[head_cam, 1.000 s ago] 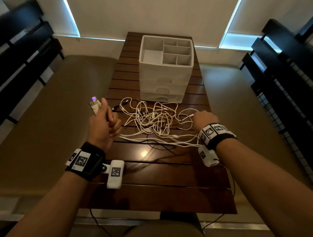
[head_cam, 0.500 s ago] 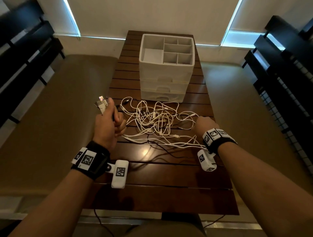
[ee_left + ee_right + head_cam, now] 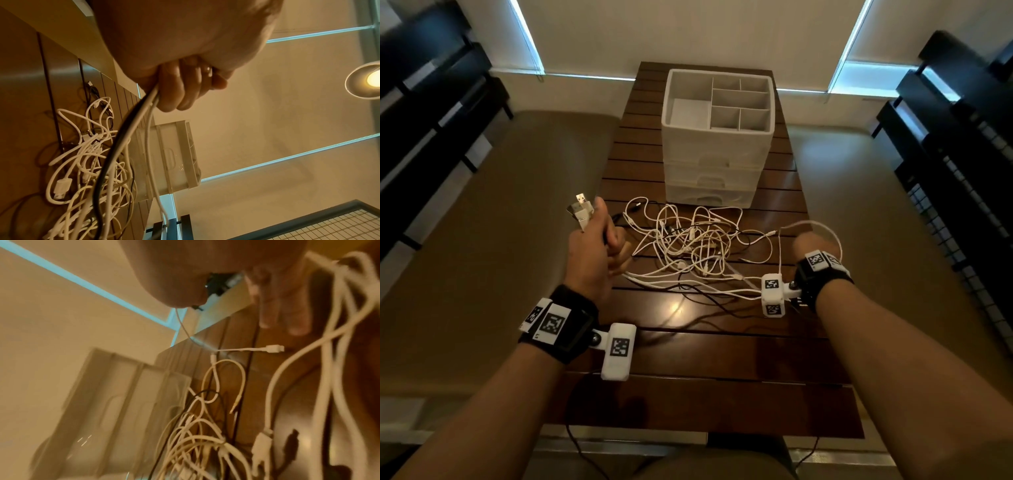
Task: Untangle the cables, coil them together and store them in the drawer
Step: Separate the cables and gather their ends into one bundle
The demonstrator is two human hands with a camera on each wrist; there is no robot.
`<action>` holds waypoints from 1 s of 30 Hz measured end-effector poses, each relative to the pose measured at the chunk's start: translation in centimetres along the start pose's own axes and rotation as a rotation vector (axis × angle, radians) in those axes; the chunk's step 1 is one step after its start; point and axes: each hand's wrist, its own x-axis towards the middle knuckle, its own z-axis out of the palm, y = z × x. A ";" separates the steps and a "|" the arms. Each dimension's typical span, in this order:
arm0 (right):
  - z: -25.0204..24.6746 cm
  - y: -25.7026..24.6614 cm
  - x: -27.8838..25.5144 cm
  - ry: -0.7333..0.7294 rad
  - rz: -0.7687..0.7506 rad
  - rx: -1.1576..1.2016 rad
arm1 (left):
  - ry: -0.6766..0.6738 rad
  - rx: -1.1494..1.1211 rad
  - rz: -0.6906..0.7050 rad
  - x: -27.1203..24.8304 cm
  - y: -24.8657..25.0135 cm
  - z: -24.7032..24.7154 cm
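Observation:
A tangle of white and black cables (image 3: 688, 246) lies on the dark slatted table (image 3: 705, 359) in front of a white drawer unit (image 3: 717, 154) whose drawers are shut. My left hand (image 3: 599, 246) is raised at the tangle's left and grips a bundle of cable ends, with USB plugs (image 3: 582, 212) sticking up above the fist. In the left wrist view its fingers (image 3: 179, 86) curl round white and black cables. My right hand (image 3: 811, 243), blurred, is at the tangle's right; a thin white cable (image 3: 808, 224) loops over it and runs out from under the thumb (image 3: 176, 309).
The drawer unit's top is an open tray with several compartments (image 3: 739, 109). Black racks stand at the far left (image 3: 431, 102) and far right (image 3: 962, 154). The table's near half is bare wood with a lamp reflection on it.
My right hand has moved right and a little toward me, drawing a thin white cable loop out of the tangle. The left hand keeps its grip on the plug ends.

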 end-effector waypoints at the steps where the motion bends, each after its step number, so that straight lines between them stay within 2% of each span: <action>1: 0.4 1.2 0.4 -0.085 0.018 -0.101 | 0.002 0.000 -0.002 0.0 -0.1 0.0; 2: 0.7 1.9 0.3 -0.168 0.077 -0.089 | 0.001 -0.002 -0.005 0.0 -0.1 0.0; 5: 2.9 2.5 1.8 -0.305 0.133 0.079 | -0.017 -0.007 -0.010 0.0 -0.5 0.2; 7: 3.5 1.1 1.2 -0.358 0.030 0.092 | -0.022 0.003 -0.014 0.0 -0.7 0.5; 9: 3.5 0.1 0.4 -0.261 -0.173 0.106 | -0.027 0.017 -0.017 -0.1 -0.6 0.7; 11: 3.4 0.1 0.9 -0.086 -0.358 0.147 | -0.031 0.026 -0.014 -0.1 -0.4 0.8; 12: 3.5 0.1 1.3 0.008 -0.435 0.090 | -0.030 0.035 -0.013 -0.1 -0.4 0.8; 14: 3.5 0.6 2.2 0.160 -0.489 -0.099 | -0.027 0.053 -0.011 0.0 -0.3 0.8; 16: 3.1 0.9 2.7 0.260 -0.375 -0.243 | -0.017 0.044 -0.014 0.0 -0.2 0.7; 19: 2.4 1.7 3.2 0.263 -0.204 -0.264 | -0.009 0.041 -0.020 0.1 -0.3 0.6; 21: 1.8 1.6 3.4 0.302 -0.125 -0.067 | -0.021 0.052 -0.022 0.1 -0.4 0.5; 22: 1.4 1.4 3.4 0.365 -0.081 0.117 | -0.023 0.054 -0.022 0.2 -0.4 0.5; 24: 0.3 1.6 3.3 0.420 0.108 0.546 | -0.023 0.051 -0.022 0.3 -0.4 0.5; 26: -0.9 2.7 2.9 0.339 0.303 0.789 | -0.025 0.050 -0.022 0.3 -0.4 0.5; 28: -0.8 4.4 2.8 0.161 0.395 0.775 | -0.030 0.055 -0.020 0.4 -0.5 0.6; 30: 0.0 5.5 2.3 0.027 0.417 0.659 | -0.041 0.051 -0.015 0.4 -0.7 0.8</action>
